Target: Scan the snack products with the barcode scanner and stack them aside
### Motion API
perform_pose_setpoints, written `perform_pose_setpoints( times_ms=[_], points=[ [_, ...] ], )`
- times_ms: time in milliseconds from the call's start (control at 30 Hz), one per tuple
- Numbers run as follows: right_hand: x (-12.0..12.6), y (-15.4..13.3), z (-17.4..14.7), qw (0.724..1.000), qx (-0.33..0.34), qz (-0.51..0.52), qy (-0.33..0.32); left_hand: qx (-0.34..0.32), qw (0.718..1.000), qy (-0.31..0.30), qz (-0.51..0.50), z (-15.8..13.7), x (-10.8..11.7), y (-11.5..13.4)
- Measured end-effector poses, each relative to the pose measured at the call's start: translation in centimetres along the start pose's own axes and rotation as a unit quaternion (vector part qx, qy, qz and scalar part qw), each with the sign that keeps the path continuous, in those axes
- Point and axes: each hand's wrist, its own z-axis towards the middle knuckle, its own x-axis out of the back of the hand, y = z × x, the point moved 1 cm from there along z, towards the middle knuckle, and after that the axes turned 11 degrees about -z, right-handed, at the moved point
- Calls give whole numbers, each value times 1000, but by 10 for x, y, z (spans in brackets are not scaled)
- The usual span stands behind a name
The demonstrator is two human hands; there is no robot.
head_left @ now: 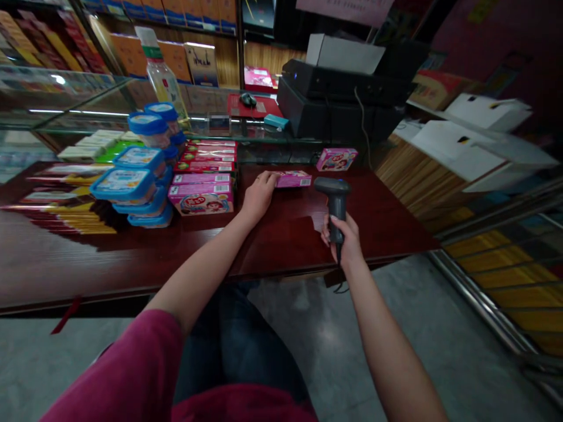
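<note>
Hands were apart, both over the dark red wooden counter (pixel 387 214). Our right hand (pixel 345 237) was closed around the handle of a grey handheld barcode scanner (pixel 335 196), head up, its cord hanging below the grip past the counter edge. Our left hand (pixel 259 196) had its fingers on the left end of a pink snack box (pixel 294 179) lying on the counter — we couldn't tell whether it was gripped or only touched. That box sat between the hands, a bit beyond them, barcode patch near its right end.

Beyond the right hand we had a second pink box (pixel 336 159), standing apart with its cartoon front facing us. Just left of the left hand: a pair of pink boxes (pixel 201 202) side by side, with a row of red-and-green boxes (pixel 210 157) behind them. Further left, stacked blue-lidded tubs (pixel 127 183), then a pile of flat wrapped packets (pixel 65 202).

Past the left hand, on the glass display case: a clear bottle (pixel 163 85) with a white cap — and a computer mouse (pixel 248 100) on a red mat (pixel 266 107). Past the right hand we saw bulky black equipment (pixel 338 108) topped by a white box (pixel 345 54). White cartons (pixel 460 149) were off to its right.
</note>
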Motion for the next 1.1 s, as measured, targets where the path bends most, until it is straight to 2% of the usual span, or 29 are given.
perform_pose_setpoints(
  times_ms=[267, 400, 567, 633, 700, 800, 900, 1033, 1100],
  points=[
    [1, 3, -2, 1000, -16, -15, -8, -15, 997, 51, -63, -2, -4, -13],
    [-2, 1, -5, 1000, -11, -3, 2, -55, 990, 76, -103, -2, -5, -18],
    [1, -1, 3, 997, 4, 34, 67, -110, 975, 116, -153, -6, 0, -18],
    [12, -4, 14, 994, 10, 36, 98, -116, 972, 118, -167, -5, 1, -16],
    [30, -8, 27, 991, 22, 19, 129, -129, 972, 93, -174, -2, -3, -9],
    [62, -13, 44, 983, 49, -4, 179, -157, 971, 41, -175, 12, -20, 8],
    [84, -12, 51, 972, 57, 3, 226, -171, 972, 11, -162, 36, -51, 29],
    [91, -7, 49, 955, 73, 44, 284, -139, 986, 22, -91, 83, -98, 54],
    [89, -5, 47, 952, 78, 44, 292, -127, 990, 36, -57, 106, -116, 62]
  ],
)
